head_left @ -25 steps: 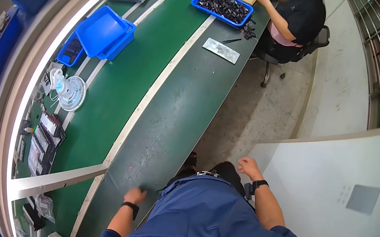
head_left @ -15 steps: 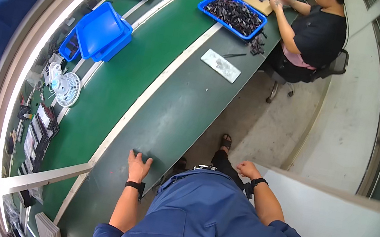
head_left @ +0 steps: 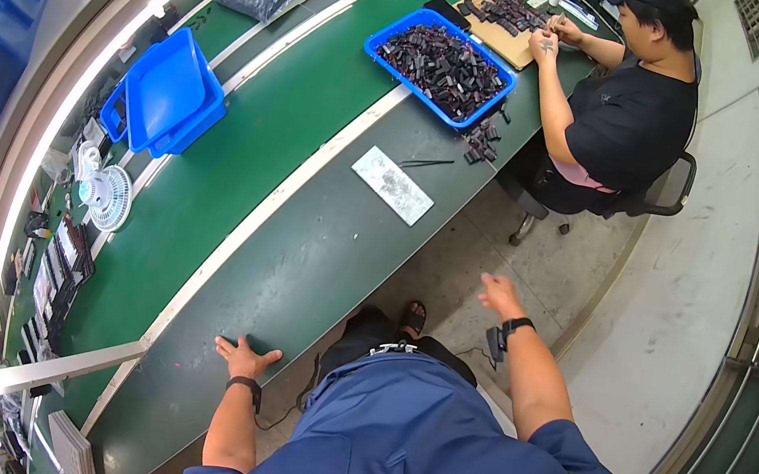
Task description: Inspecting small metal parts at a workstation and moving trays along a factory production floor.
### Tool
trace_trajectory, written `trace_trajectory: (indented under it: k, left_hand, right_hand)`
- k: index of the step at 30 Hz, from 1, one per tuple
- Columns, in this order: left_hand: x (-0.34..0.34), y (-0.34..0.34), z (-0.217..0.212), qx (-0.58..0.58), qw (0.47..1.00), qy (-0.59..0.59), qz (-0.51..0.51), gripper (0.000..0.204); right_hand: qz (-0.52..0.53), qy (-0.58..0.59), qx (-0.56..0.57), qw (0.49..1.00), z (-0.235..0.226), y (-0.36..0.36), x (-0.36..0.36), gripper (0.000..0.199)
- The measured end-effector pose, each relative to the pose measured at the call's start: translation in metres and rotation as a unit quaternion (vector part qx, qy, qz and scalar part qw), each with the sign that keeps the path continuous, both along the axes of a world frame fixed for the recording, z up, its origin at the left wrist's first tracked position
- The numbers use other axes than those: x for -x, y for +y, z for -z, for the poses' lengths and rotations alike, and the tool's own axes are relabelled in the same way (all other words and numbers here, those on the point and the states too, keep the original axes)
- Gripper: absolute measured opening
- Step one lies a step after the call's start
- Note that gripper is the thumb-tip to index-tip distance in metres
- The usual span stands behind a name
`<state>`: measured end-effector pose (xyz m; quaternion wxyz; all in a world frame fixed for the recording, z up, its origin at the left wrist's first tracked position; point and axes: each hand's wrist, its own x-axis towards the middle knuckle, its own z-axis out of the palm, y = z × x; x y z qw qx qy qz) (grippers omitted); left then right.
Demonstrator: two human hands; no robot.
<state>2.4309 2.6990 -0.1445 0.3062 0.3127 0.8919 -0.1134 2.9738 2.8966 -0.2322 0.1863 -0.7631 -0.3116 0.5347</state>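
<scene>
My left hand rests on the near edge of the dark green worktop, fingers spread and nothing in it. Out to the right, my right hand hangs in the air above the floor, holding nothing, its fingers loosely bent and a little apart. Dark bands are on both wrists. Farther up the worktop lie a whitish flat slab and a thin dark tool, apart from both hands.
A co-worker sits at the far right on a wheeled chair, handling small parts. Nearby stands a blue tray full of small dark parts. Across the green belt are stacked blue bins and a white fan. A metal bar crosses at left.
My body has moved forward along the worktop, turning slightly. My right hand has swung forward and away from my waist. My left hand stays on the worktop edge, fingers spread wider.
</scene>
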Motion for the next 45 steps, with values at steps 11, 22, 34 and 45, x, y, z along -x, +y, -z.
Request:
trace_trajectory:
  k: [11, 22, 34, 45]
  left_hand:
    - [0.003, 0.002, 0.007, -0.026, 0.999, -0.003, -0.021, 0.121]
    - [0.008, 0.012, 0.015, 0.069, 0.997, 0.014, -0.022, 0.13]
    - [0.01, 0.01, 0.02, 0.099, 0.994, -0.008, -0.052, 0.123]
    - [0.009, 0.005, 0.023, 0.041, 0.996, -0.012, -0.074, 0.126]
  right_hand:
    - [0.29, -0.033, -0.056, 0.955, 0.025, 0.181, 0.113, 0.079]
    - [0.302, -0.257, -0.04, 0.917, 0.009, 0.227, 0.15, 0.059]
    - [0.284, -0.271, -0.013, 0.92, 0.002, 0.227, 0.152, 0.056]
    - [0.277, -0.279, -0.009, 0.919, 0.002, 0.229, 0.155, 0.058]
